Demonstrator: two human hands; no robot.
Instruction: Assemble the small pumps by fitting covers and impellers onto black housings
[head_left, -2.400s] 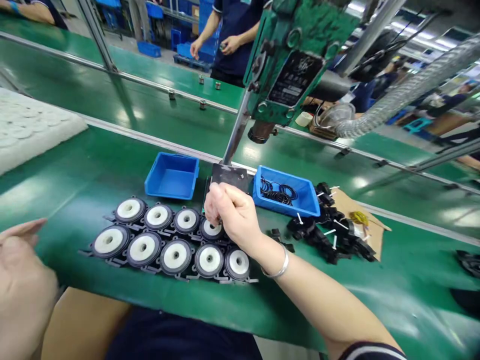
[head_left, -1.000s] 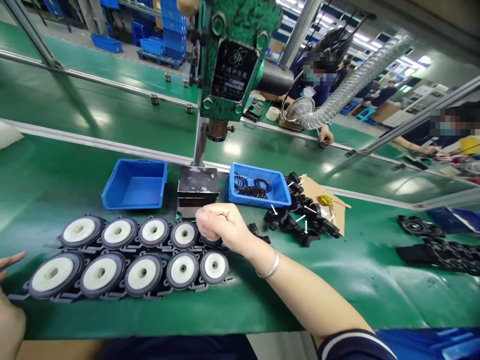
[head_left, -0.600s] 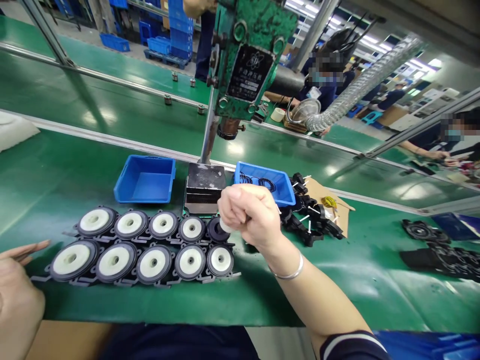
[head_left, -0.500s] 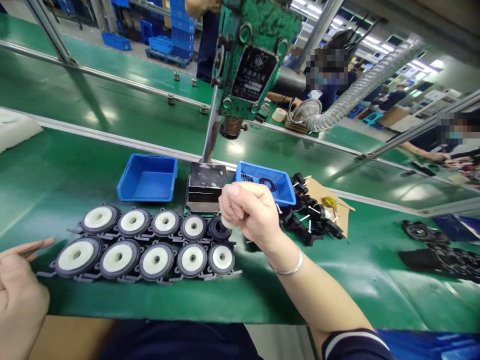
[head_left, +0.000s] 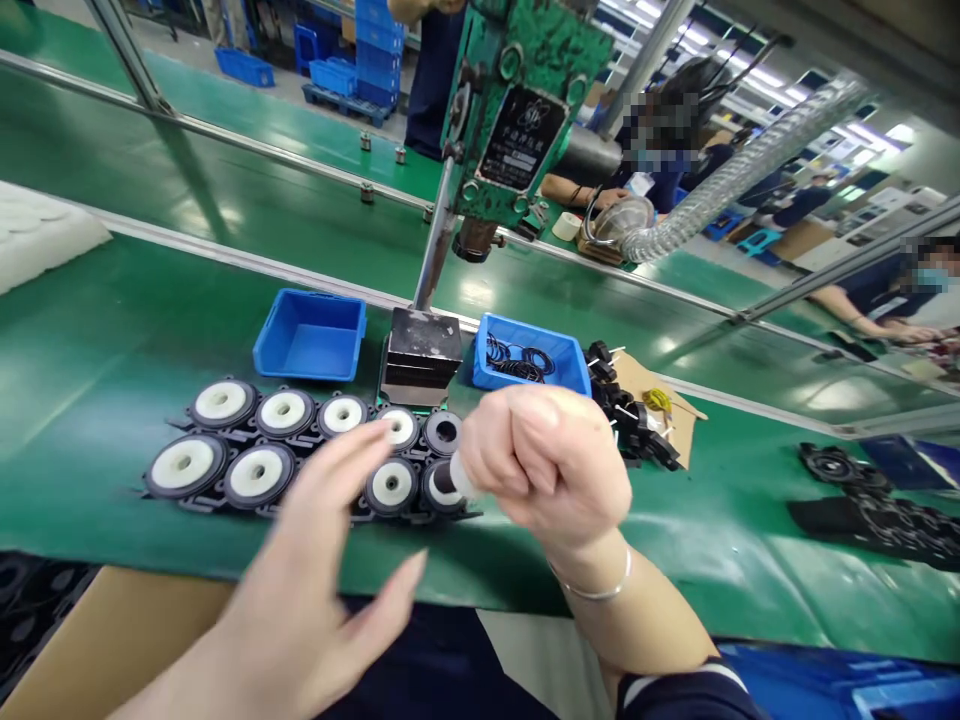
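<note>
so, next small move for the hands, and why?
Probably bring the left hand to the pale piece jutting from the closed right hand, to steady it. The left hand is open, nearby and seems to hold nothing. In view, the piece overlaps the near row's right-end disc; contact can't be told, so steadying might avoid a knock.

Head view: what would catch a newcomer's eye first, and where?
Probably the worn green press at top centre. Next, two rows of round black parts on the green bench, left of centre, most topped with a pale ring. In front, the left hand is open and blurred; the right hand is closed on a pale piece near the rows' right end.
</note>
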